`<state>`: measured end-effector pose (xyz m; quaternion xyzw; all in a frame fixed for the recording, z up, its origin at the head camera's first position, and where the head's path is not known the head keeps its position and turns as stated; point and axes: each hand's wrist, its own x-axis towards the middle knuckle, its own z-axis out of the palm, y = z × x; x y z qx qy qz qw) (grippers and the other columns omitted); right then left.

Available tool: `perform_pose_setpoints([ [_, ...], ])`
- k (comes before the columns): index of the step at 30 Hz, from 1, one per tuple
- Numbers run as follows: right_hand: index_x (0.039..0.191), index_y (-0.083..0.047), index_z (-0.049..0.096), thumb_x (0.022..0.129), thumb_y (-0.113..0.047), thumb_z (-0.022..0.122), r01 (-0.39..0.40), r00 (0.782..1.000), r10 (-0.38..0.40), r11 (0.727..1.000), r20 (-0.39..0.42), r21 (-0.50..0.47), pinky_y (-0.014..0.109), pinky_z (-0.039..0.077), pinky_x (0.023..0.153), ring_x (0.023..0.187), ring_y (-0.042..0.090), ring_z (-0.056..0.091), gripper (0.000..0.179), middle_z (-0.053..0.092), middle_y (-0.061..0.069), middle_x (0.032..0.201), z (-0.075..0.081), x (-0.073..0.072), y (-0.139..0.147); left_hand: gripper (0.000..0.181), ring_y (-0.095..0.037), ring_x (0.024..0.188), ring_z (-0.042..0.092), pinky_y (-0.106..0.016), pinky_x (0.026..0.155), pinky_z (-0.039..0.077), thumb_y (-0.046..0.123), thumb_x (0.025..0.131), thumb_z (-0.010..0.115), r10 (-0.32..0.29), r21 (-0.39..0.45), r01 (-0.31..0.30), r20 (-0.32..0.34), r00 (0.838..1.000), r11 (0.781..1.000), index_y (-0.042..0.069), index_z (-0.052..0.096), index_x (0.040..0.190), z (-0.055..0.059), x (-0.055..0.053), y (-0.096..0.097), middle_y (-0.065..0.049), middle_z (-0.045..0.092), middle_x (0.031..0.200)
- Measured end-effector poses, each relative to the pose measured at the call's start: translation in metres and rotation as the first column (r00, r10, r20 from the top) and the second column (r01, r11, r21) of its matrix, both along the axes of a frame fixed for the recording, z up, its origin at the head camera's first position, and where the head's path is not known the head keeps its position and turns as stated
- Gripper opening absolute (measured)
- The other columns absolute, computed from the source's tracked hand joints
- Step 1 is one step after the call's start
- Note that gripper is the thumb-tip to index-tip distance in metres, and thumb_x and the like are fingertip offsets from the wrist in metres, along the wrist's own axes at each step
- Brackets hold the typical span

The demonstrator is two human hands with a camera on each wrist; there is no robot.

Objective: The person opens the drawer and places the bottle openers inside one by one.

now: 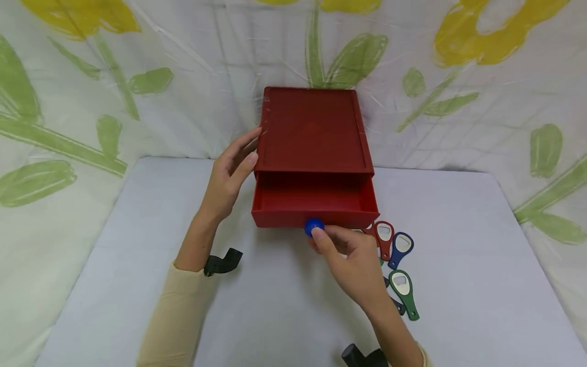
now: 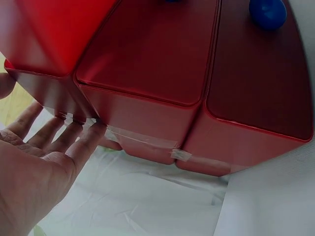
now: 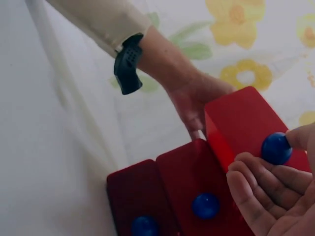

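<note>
A red drawer cabinet (image 1: 314,130) stands at the back of the table, with several drawers stacked one above another. Its top drawer (image 1: 316,219) is pulled partway out, and the red inside shows. My right hand (image 1: 355,260) pinches the round blue knob (image 1: 314,226) of that drawer between thumb and fingers. Against the cabinet's left side lies my left hand (image 1: 224,181), its fingers extended along the wall near the top, as the left wrist view also shows. Two more blue knobs, a middle one (image 3: 205,205) and a lowest one (image 3: 144,226), sit on the shut drawers below.
Several bottle openers lie on the table right of the cabinet, among them a red one (image 1: 384,238), a blue one (image 1: 401,248) and a green one (image 1: 404,293); my right hand partly hides others. Behind the white table (image 1: 481,255) hangs a flowered cloth (image 1: 197,76).
</note>
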<state>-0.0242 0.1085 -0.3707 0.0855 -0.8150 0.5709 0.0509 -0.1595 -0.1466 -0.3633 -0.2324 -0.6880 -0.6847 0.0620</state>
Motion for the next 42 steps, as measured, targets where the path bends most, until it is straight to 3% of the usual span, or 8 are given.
perform_pose_setpoints([
  [8,0.116,-0.009,0.082,0.100,-0.018,0.072,-0.023,1.000,0.023,1.000,-0.008,0.021,0.028,0.064,0.087,0.090,0.011,0.081,0.021,0.084,0.002,0.100,0.002,0.011,0.000,0.052,-0.026,0.156,0.043,-0.028,0.119,0.048,0.020,0.108,0.051,0.014,0.002,-0.014,0.004,1.000,1.000,0.012,0.047,0.159,0.001,0.000,-0.003,-0.005,0.046,0.167],
  [15,0.116,-0.013,0.082,0.100,-0.021,0.072,-0.017,0.999,0.018,1.000,0.035,-0.016,0.030,0.065,0.086,0.086,0.007,0.080,0.020,0.083,-0.003,0.100,0.003,0.022,-0.002,0.053,-0.025,0.154,0.045,-0.027,0.117,0.050,0.015,0.107,0.049,0.012,0.008,-0.012,0.001,1.000,1.000,0.012,0.047,0.159,-0.001,-0.001,-0.002,-0.002,0.048,0.165],
  [22,0.114,-0.015,0.081,0.101,-0.019,0.072,-0.044,0.998,0.047,0.997,0.048,-0.058,0.032,0.066,0.085,0.086,0.009,0.081,0.017,0.083,-0.003,0.101,0.001,0.033,-0.004,0.053,-0.022,0.154,0.046,-0.029,0.118,0.049,0.013,0.106,0.049,0.015,0.012,-0.015,0.005,1.000,1.000,0.015,0.048,0.159,0.000,0.000,-0.001,0.004,0.051,0.163],
  [34,0.111,-0.013,0.080,0.101,-0.018,0.070,-0.018,0.997,0.020,0.999,0.071,-0.041,0.026,0.065,0.082,0.081,0.009,0.080,0.015,0.083,-0.004,0.098,0.000,0.044,-0.002,0.053,-0.025,0.155,0.045,-0.031,0.119,0.049,0.017,0.107,0.049,0.007,0.009,-0.007,-0.002,1.000,1.000,0.012,0.047,0.159,-0.002,-0.002,0.001,-0.004,0.048,0.166],
  [42,0.109,-0.013,0.080,0.101,-0.019,0.070,-0.017,0.994,0.021,0.999,0.109,-0.037,0.025,0.065,0.081,0.080,0.009,0.080,0.014,0.083,-0.005,0.096,0.001,0.050,-0.001,0.053,-0.023,0.154,0.045,-0.028,0.119,0.048,0.013,0.106,0.049,0.010,0.033,-0.010,0.008,1.000,0.999,0.013,0.049,0.158,-0.001,0.000,0.002,0.000,0.050,0.164],
])
